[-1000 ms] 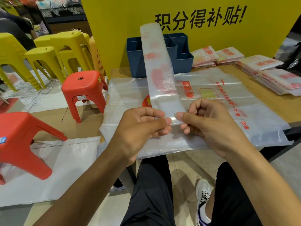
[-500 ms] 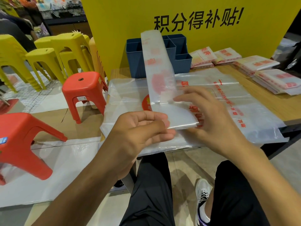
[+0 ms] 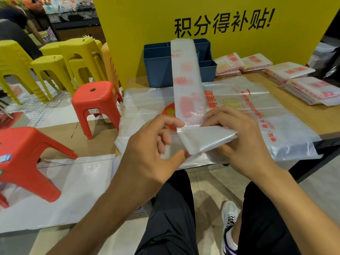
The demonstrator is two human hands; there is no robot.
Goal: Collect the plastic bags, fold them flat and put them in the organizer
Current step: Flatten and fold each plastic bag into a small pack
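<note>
A long strip of folded clear plastic bag [image 3: 187, 83] with red print runs from the blue organizer [image 3: 158, 70] toward me. Its near end is turned over to the right into a triangular flap [image 3: 204, 138]. My left hand [image 3: 152, 150] pinches the flap's left corner between thumb and fingers. My right hand [image 3: 239, 137] holds the flap from the right, fingers under and beside it. Beneath both lies a flat, unfolded clear bag [image 3: 266, 115] with red lettering on the wooden table [image 3: 327, 116].
Stacks of folded bags [image 3: 287, 72] lie at the table's back right. A yellow board [image 3: 220, 24] stands behind the organizer. Red stools [image 3: 95, 102] and yellow stools [image 3: 55, 65] stand left of the table. Clear sheeting [image 3: 64, 190] covers the floor at left.
The strip's near end has been folded sideways to the right into a triangle. My right hand moved right with the flap; my left hand now pinches the fold's corner.
</note>
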